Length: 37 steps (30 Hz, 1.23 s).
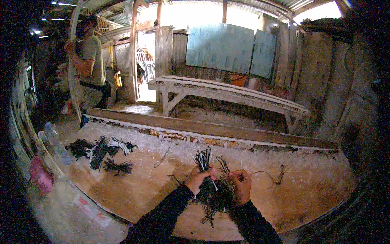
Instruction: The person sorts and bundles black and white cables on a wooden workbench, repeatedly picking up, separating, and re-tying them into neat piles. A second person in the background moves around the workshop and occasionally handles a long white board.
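A looped bundle of black and white cords stands up out of my left hand, whose fingers are wrapped round it. Just to the right, my right hand is closed with its fingertips pinched on thin dark cords. Below and between both hands lies a tangled heap of dark cords on the wooden tabletop. Loose ends hang from it toward the near edge. A single thin cord curls on the wood right of my right hand.
Several tied cord bundles lie at the table's left. Beyond them are a clear plastic bottle and a pink bag. A raised plank runs along the far edge. Farther back are a long bench and a person beside a post.
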### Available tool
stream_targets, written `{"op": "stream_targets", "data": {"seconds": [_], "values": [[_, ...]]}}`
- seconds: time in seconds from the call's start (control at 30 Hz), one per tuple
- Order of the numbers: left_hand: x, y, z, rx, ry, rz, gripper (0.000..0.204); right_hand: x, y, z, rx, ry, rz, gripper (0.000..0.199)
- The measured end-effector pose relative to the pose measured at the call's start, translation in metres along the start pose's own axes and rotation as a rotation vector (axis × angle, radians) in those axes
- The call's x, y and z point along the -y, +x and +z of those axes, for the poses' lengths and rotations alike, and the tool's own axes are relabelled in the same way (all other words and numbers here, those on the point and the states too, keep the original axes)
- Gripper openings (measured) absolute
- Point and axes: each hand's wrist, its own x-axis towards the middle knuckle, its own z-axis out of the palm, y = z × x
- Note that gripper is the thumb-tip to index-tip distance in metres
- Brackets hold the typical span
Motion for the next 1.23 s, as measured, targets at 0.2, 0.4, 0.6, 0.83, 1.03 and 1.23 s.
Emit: {"op": "stream_targets", "data": {"seconds": [0.2,0.4,0.6,0.83,1.03,1.23], "values": [[0.019,0.000,0.005,-0.011,0.114,-0.082,0.022,0.001,-0.013,0.013,0.064,0.271,0.171,0.010],[0.023,0.001,0.010,-0.039,0.185,0.084,0.016,0.007,-0.017,0.016,0.099,0.341,0.277,0.010],[0.011,-0.005,0.018,-0.089,0.058,0.082,0.015,0.003,-0.018,0.018,0.126,0.122,0.117,0.011],[0.001,-0.012,0.020,-0.016,-0.061,0.059,0.019,0.007,-0.015,0.012,0.112,0.133,0.055,0.012],[0.006,-0.014,0.022,-0.031,0.225,0.123,0.016,0.000,-0.018,0.015,0.236,0.049,0.010,0.009],[0.003,-0.007,0.008,-0.091,0.135,0.003,0.018,-0.003,-0.022,0.012,0.276,-0.137,-0.088,0.013]]}}
